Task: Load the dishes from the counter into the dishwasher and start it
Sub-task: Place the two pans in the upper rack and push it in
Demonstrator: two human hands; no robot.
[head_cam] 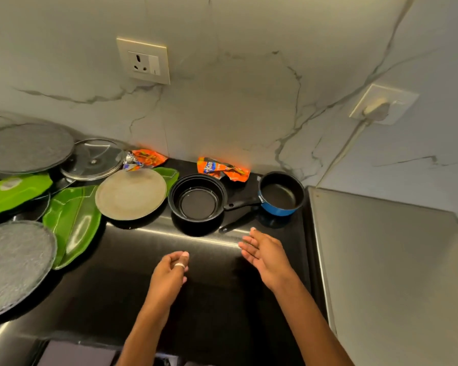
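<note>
A black bowl [197, 204] sits upright and empty before me on the counter [148, 260]. A round beige plate [131, 194] lies just left of it. On its right stands a blue saucepan [280, 195], its black handle pointing toward the bowl. Further left lie overlapping green leaf-shaped plates [73, 223], a near grey plate [13, 265], a far grey plate [27, 147] and a glass lid [93, 159].
</note>
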